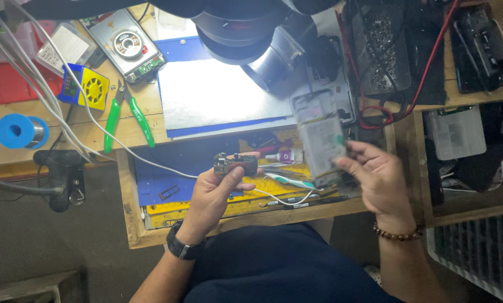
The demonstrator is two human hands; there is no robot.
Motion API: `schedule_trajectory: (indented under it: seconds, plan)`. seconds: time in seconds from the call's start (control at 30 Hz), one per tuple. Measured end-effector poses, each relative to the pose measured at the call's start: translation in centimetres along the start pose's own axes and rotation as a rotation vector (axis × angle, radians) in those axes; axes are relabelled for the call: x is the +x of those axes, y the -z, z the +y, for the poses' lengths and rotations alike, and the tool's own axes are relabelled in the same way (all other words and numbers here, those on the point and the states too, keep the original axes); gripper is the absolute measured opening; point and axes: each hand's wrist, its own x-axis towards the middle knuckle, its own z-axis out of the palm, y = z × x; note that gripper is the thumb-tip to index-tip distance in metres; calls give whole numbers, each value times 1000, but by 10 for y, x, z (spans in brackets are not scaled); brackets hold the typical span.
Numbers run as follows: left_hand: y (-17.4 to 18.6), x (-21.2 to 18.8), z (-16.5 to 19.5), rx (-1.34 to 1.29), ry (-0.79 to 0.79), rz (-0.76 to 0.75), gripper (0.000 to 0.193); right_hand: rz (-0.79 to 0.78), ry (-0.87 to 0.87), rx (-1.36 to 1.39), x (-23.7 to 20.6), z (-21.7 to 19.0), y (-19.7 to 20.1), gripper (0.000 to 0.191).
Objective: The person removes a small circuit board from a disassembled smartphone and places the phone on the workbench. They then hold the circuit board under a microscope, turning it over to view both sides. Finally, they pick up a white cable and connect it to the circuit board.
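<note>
Two bare hands are raised over an open drawer (133,224) at the front of a crowded wooden tabletop (145,120). The left hand (212,196), with a black watch (181,247) on its wrist, has its fingers and thumb closed around a small dark metal part (236,164), held level just above the drawer. A white cable (150,160) runs from the upper left of the tabletop toward this part; whether it plugs into the part cannot be told. The right hand (375,177), with a brown bead bracelet (397,234) on its wrist, pinches the lower edge of a phone (320,137) that stands nearly upright and looks blurred, its pale back turned toward the camera. The phone sits to the right of the metal part, and the two are apart.

Inside the drawer lie a blue mat (161,174), a yellow strip (234,205) and a toothbrush (288,180). On the tabletop behind, a grey mat on blue backing (218,95) lies under a black microscope head (246,33). Green-handled pliers (125,115) lie to the left, near a yellow and blue box (86,87) and a blue spool (21,131). A red wire (425,73) crosses the upper right.
</note>
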Motion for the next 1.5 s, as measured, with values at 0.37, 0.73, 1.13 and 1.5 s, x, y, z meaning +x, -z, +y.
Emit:
schedule_trajectory:
  seconds: [0.37, 0.73, 1.13, 1.5]
  plan:
    - [7, -1, -13, 120, -53, 28, 29, 104, 139, -32, 57, -29, 2, 33]
    - [13, 2, -16, 138, -63, 33, 29, 132, 138, -79, 88, -46, -10, 35]
    - [15, 2, -17, 179, -29, 51, 31, 293, 487, -814, 79, -33, -21, 32]
    - [12, 2, -18, 168, 0, 69, 32, 298, 621, -1052, 59, -39, -42, 45]
